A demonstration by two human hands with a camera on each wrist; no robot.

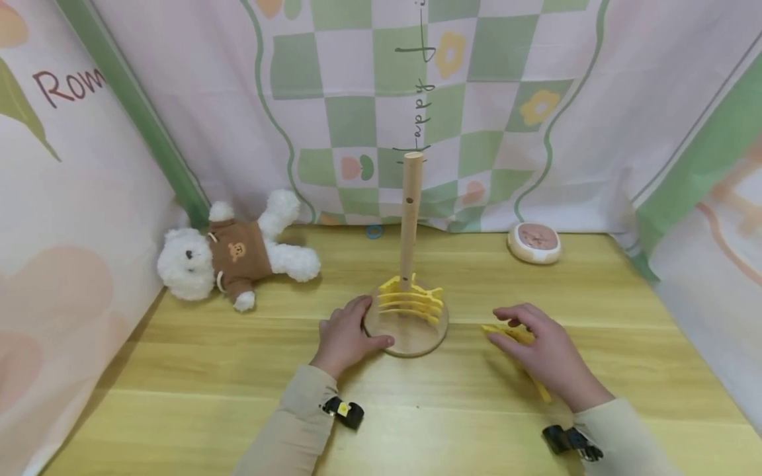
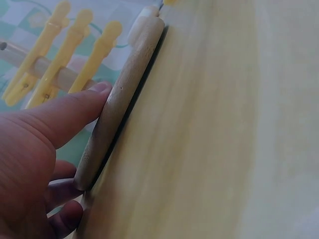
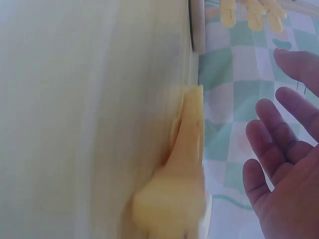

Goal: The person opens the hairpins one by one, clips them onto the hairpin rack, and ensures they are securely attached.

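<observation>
My left hand [image 1: 351, 337] pinches the rim of a round wooden base [image 1: 411, 347], thumb on top and fingers at its edge. A wooden pole [image 1: 409, 221] with small holes rises upright from the base. Several thin yellow plastic pieces [image 1: 411, 304], one above another, cluster around the lower pole; in the left wrist view they show knobbed ends [image 2: 82, 17]. My right hand [image 1: 548, 357] hovers with fingers spread over a loose yellow plastic piece [image 3: 184, 169] on the table. In the head view that hand partly hides the piece.
A white plush bear [image 1: 241, 251] in a brown top lies at the back left of the wooden table [image 1: 238, 383]. Toward the back right sits a rounded white device [image 1: 534, 242]. A small blue ring [image 1: 374, 231] lies by the patterned curtain [image 1: 351, 119] behind the pole.
</observation>
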